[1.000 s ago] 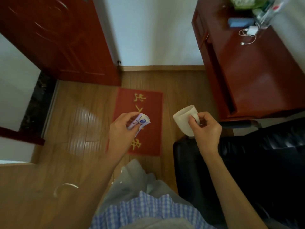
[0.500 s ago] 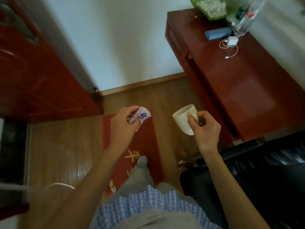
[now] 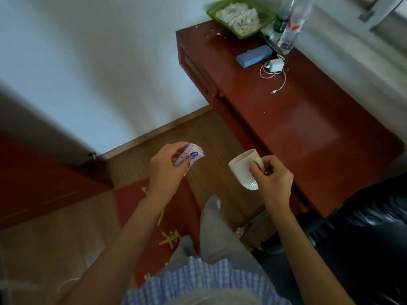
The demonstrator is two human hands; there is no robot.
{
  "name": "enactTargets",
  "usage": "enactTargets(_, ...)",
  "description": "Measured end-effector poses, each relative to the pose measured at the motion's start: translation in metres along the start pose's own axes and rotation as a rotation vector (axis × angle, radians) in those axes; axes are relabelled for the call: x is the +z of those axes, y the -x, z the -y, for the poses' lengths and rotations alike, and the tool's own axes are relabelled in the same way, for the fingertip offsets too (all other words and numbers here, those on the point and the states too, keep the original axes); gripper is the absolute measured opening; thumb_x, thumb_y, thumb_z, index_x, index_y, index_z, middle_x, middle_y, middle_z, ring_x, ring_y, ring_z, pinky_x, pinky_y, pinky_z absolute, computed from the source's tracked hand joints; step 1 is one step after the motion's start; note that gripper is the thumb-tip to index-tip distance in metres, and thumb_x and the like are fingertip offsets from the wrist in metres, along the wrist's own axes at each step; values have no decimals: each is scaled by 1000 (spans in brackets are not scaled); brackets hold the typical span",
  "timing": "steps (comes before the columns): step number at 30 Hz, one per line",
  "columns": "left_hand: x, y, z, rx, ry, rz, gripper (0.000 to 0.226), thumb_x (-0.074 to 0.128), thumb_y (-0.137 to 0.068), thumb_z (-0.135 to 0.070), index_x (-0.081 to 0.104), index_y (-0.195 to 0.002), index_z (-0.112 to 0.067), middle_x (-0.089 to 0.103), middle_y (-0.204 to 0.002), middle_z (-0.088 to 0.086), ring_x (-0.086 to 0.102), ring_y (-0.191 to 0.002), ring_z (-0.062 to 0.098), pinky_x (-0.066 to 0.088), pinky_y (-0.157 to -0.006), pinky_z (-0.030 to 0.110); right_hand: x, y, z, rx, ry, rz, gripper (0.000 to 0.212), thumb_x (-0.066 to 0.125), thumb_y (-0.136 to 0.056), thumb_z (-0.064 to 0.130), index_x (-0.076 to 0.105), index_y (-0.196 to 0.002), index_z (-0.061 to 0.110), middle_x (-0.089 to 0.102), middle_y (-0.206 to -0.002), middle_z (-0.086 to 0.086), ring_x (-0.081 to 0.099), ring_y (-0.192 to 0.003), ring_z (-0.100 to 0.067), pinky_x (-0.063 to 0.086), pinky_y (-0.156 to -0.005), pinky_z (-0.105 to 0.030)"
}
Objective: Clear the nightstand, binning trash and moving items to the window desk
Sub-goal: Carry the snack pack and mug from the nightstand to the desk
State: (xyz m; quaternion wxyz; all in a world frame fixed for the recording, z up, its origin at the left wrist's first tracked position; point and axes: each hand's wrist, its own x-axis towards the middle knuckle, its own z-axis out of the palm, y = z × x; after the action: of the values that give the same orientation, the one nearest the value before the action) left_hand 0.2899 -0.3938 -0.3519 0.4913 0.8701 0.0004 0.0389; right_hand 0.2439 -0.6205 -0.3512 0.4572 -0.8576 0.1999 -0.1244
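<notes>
Mug (image 3: 244, 168) in right hand (image 3: 273, 179); wrapper (image 3: 191, 154) in left hand (image 3: 167, 170)

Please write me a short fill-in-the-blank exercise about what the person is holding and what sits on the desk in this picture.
1. The right hand holds a white ____.
2. The left hand grips a crumpled ____.
3. On the red-brown desk, the white charger lies beside a ____ case.
4. The tray at the desk's far end is ____ in colour.

Missing words: cup; wrapper; blue; green.
</notes>
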Motion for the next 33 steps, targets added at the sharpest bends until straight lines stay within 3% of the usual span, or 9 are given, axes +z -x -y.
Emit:
enactTargets(2,14,-31,-6,9,10,21,32,73,-79,-12,67,-110,-19,68,-101,-4,62,-88,4,54,-72,18,1,-31,-1,16,-7,-11,14,70,-79,14,60,-70,14,59,-64,0,50,-58,-7,40,-50,-18)
enactTargets(7,60,-115,-39,77,43,78,32,71,-79,-11,67,-110,-17,67,-100,-5,62,-89,6,53,-74,19,-11,-112,3,47,-48,-83,14,69,-78,14,59,-68,14,59,-64,-6,47,-57,-8,37,-51,-20)
enactTargets(12,105,-179,-72,129,61,79,34,71,-78,-8,67,-111,-16,67,-100,-6,61,-86,4,46,-73,6,-27,-183,4,66,-50,-146,15,69,-77,13,59,-66,15,58,-62,-2,46,-56,-6,37,-51,-16)
enactTargets(16,136,-214,-78,110,51,163,35,71,-80,-11,65,-114,-13,66,-103,-4,63,-90,8,52,-74,15,-35,-222,-4,105,-40,-178,15,69,-77,14,59,-66,16,55,-60,5,46,-56,-6,37,-51,-16)
enactTargets(21,178,-264,-86,138,42,292,35,71,-81,-11,64,-115,-16,62,-101,-8,60,-86,-1,50,-71,12,-39,-258,-17,162,-13,-250,15,69,-78,11,60,-67,12,57,-61,0,46,-57,-6,35,-49,-13)
enactTargets(28,237,-355,-100,247,83,454,34,71,-77,-7,67,-109,-16,68,-100,-5,61,-89,2,50,-78,18,-30,-316,-31,281,32,-385,16,70,-78,13,59,-67,12,57,-61,-1,44,-56,-6,35,-49,-15)
enactTargets(33,272,-430,-109,313,76,573,34,71,-75,-6,68,-108,-14,69,-100,-1,64,-91,13,50,-80,29,-18,-361,-28,397,42,-520,16,70,-78,12,59,-66,11,58,-61,-5,44,-54,-7,35,-49,-16)
